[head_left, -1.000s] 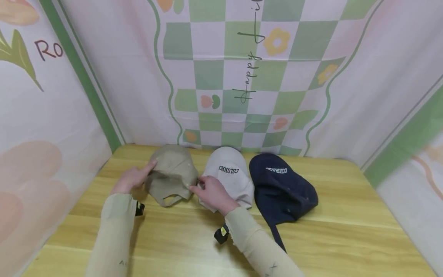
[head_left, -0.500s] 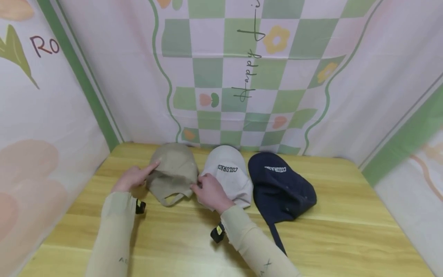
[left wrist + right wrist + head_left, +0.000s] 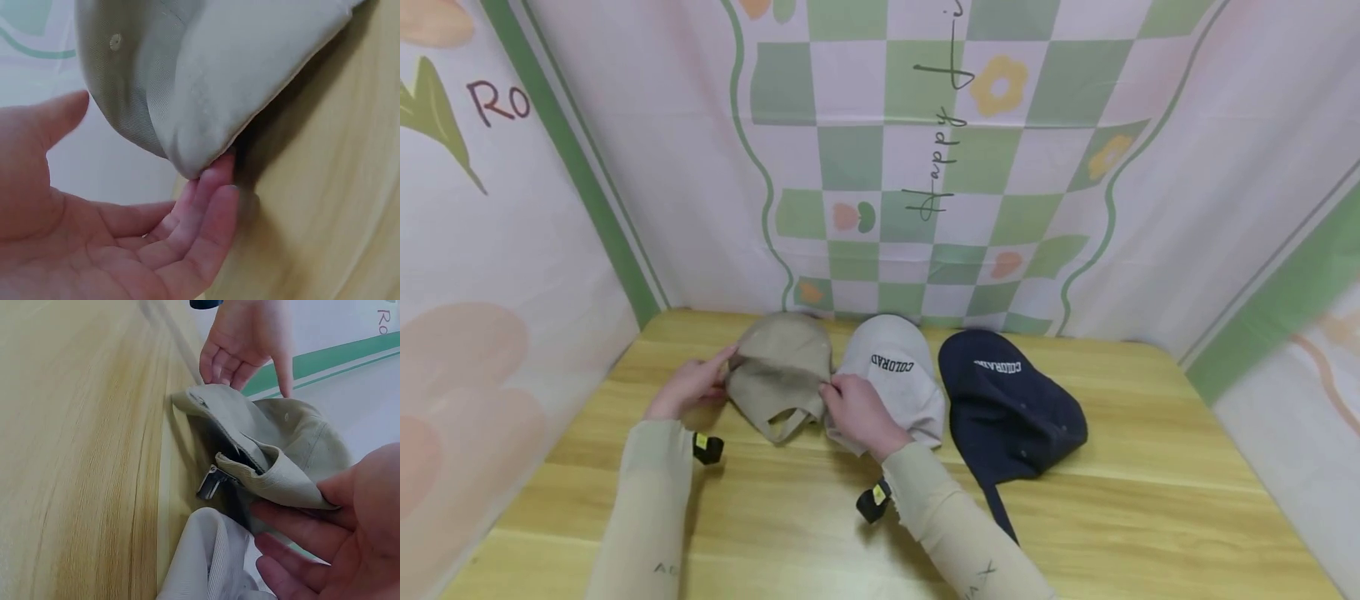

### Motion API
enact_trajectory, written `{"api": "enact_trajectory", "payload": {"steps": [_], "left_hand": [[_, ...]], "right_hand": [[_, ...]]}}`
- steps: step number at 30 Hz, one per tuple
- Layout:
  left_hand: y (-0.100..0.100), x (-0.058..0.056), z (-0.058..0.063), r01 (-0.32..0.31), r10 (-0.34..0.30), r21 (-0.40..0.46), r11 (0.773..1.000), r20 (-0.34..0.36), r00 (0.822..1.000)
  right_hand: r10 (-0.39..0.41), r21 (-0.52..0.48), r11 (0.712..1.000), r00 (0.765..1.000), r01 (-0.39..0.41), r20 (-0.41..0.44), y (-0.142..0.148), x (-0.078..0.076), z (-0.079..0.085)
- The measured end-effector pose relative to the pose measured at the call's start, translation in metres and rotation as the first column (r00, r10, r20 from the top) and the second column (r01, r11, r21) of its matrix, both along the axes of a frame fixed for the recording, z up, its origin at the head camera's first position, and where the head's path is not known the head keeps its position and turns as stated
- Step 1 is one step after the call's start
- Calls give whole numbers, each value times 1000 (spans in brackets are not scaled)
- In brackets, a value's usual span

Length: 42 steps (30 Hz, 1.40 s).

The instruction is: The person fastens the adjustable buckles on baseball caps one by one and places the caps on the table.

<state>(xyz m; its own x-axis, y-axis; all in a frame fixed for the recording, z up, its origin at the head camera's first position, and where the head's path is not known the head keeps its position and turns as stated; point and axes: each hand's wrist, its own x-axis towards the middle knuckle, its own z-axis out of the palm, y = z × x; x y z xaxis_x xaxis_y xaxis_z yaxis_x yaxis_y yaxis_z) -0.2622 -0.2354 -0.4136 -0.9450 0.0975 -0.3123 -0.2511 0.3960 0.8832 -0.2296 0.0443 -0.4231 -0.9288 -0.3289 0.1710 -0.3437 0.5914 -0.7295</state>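
A beige baseball cap [image 3: 782, 358] lies at the back left of the table, with its strap opening toward me. My left hand [image 3: 688, 385] is at the cap's left side. In the left wrist view, its fingers [image 3: 209, 234] touch the lower edge from below, and the thumb stands apart. My right hand [image 3: 867, 415] pinches the right edge near the strap; in the right wrist view, the thumb is on the outside and fingers are under the fabric. A metal strap buckle [image 3: 214, 481] hangs at the opening. Beside it, partly behind my right hand, lies a white cap [image 3: 891, 337] lettered COLORADO.
A navy cap [image 3: 1007, 408] with similar lettering lies right of the white one, its strap [image 3: 1000, 512] trailing toward me. The wooden table [image 3: 775, 525] meets a patterned cloth backdrop [image 3: 910, 167] behind the caps. Cloth walls stand at both sides.
My left hand has slid from the beige cap's crown down to its left edge. The cap has shifted slightly right and its rear edge has lifted. My right hand has moved up a little.
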Motion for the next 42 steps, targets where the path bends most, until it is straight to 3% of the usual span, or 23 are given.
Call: {"api": "enact_trajectory", "payload": {"steps": [4,7,11,14,23,28,31,34,39,42], "left_hand": [[-2,0,3,5,-6,147,989,1,1000],[-5,0,5,46,-43,199,979,-17,999],[-7,2,11,84,-79,158,984,-35,996],[-6,3,15,72,-69,100,992,-38,997],[12,4,35,-60,69,62,996,-150,986],[21,7,45,-68,83,75,995,-225,971],[25,9,48,-38,47,38,999,-304,951],[30,9,48,-45,27,-34,998,-407,913],[39,7,45,-153,72,-111,982,-529,846],[42,6,44,-206,103,-127,970,-554,826]], "right_hand": [[-7,-29,1000,1000,7,17,1,1,2],[-9,-45,999,999,10,33,3,1,4],[-11,-55,998,999,13,36,5,1,6],[-18,-50,999,1000,19,14,6,0,9],[-38,-166,985,999,42,22,13,-1,23],[-39,-202,979,999,40,13,17,-3,30],[-43,-222,974,999,44,7,19,-4,35],[-45,-244,968,999,49,20,21,-4,38],[-55,-254,965,998,59,24,22,-5,43],[-62,-254,965,998,63,14,22,-5,44]]}}
